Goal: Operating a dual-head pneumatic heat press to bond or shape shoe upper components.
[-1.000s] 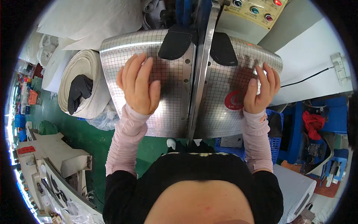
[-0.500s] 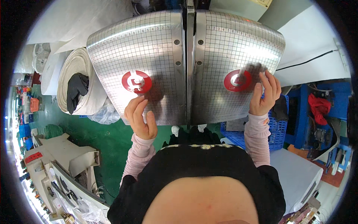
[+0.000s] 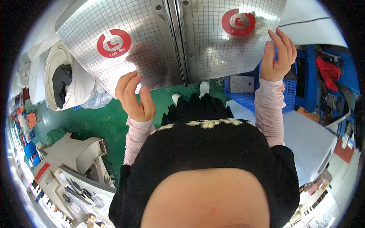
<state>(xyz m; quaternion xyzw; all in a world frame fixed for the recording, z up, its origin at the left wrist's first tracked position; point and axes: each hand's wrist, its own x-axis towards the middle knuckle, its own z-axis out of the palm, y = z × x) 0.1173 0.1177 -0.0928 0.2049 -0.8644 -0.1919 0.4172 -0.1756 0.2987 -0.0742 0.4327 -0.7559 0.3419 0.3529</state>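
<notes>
Two shiny metal panels stand side by side, the left panel (image 3: 144, 41) and the right panel (image 3: 205, 49). Both are curved and marked with a black grid, and a dark metal seam (image 3: 176, 34) runs between them. A red ring emblem (image 3: 102, 45) is on the left panel, and a matching red emblem (image 3: 227, 23) is on the right one. My left hand (image 3: 134, 99) is at the left panel's near edge, fingers bent and apart, holding nothing. Beside the right panel's outer edge, my right hand (image 3: 279, 60) is raised with spread fingers, also without anything in it. Whether any fingertip touches metal is unclear.
To the left stands a large roll of white material (image 3: 78, 81) with black cloth (image 3: 61, 85) in its core. A blue plastic crate (image 3: 291, 98), a grey tabletop (image 3: 308, 140) and red cloth (image 3: 327, 72) are at the right. Pale machinery (image 3: 72, 150) sits lower left on the green floor.
The view has shifted, so the panels now lie higher and farther left in it. Both hands have drawn off the panel faces toward their edges, still holding nothing.
</notes>
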